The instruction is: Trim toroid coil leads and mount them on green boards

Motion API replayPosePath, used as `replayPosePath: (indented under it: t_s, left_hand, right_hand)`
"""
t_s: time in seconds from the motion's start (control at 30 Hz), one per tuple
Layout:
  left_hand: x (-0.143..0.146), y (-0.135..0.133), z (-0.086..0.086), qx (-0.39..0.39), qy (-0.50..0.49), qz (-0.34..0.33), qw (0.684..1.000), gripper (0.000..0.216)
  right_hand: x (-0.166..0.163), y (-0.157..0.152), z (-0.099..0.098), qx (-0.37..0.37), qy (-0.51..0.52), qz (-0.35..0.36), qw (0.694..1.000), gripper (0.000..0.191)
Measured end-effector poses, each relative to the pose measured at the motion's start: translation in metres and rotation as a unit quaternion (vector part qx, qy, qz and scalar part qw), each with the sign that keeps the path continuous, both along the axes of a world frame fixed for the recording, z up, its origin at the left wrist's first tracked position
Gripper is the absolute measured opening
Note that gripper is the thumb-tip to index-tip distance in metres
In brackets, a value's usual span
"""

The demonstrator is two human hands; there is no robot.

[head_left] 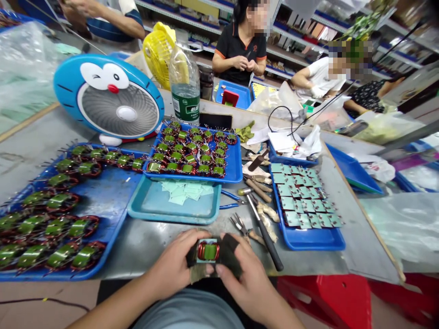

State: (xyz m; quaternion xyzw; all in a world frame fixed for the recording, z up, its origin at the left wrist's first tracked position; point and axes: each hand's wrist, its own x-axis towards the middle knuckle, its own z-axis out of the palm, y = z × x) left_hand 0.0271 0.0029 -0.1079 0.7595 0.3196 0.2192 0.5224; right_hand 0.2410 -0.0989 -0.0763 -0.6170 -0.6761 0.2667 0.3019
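A wire-wound coil (208,251) with a green middle and copper-red windings sits on a small pale-green sheet, close in front of my body. My left hand (176,260) is closed around its left side, and my right hand (245,274) grips from the right. Dark coverings wrap some fingertips of both hands, and these partly hide the contact with the coil. Just beyond my hands is a teal tray (137,205) with loose pale-green sheets (181,189). To the right of them lie a hammer (264,233), blue-handled pliers (233,197) and another plier-like tool (240,224).
Similar coils fill parts of a left blue tray (113,224) and a middle blue tray (235,160). The right blue tray (308,240) carries rows of sheet-topped coils. A blue fan (109,100) and a bottle (185,87) stand behind. Co-workers (240,50) sit across. Red stools (329,297) are below.
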Motion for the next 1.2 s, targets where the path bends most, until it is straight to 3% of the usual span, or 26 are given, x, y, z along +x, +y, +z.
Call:
replayPosePath:
  t_s: [0.1,0.2,0.37,0.63,0.73,0.87,0.97,1.1,1.2]
  left_hand:
    - [0.001,0.002,0.002,0.0,-0.01,0.007,1.0,0.052]
    - [0.003,0.002,0.001,0.008,-0.017,0.016,1.0,0.05]
    - [0.004,0.0,-0.004,0.026,-0.008,0.009,1.0,0.05]
    - [0.002,0.002,-0.005,0.038,-0.004,0.001,0.999,0.049]
    - [-0.001,0.002,-0.007,0.043,0.008,0.014,0.999,0.054]
    - [-0.007,0.001,-0.013,0.038,0.032,0.013,0.999,0.07]
    - [-0.006,0.002,-0.013,0.052,0.039,-0.002,0.998,0.068]
    - [0.0,0.004,-0.005,0.053,0.047,-0.021,0.997,0.047]
    - [0.002,0.004,0.001,0.046,0.042,-0.029,0.998,0.042]
  right_hand:
    - [0.001,0.004,0.011,0.047,-0.017,0.011,0.999,0.037]
    - [-0.004,0.009,0.003,0.099,-0.067,0.02,0.993,0.029]
    - [-0.01,0.011,-0.009,0.11,-0.07,0.027,0.991,0.028]
    - [-0.01,0.01,0.001,0.094,-0.061,0.02,0.994,0.033]
    - [0.014,0.002,0.002,0.088,-0.096,-0.04,0.991,0.042]
    - [0.065,0.0,-0.006,0.062,-0.218,-0.18,0.957,0.032]
    - [0.088,0.009,-0.016,0.014,-0.264,-0.197,0.944,0.027]
    - [0.088,0.023,-0.026,-0.046,-0.29,-0.204,0.934,0.011]
    - [0.089,0.029,-0.025,-0.062,-0.279,-0.203,0.937,0.011]
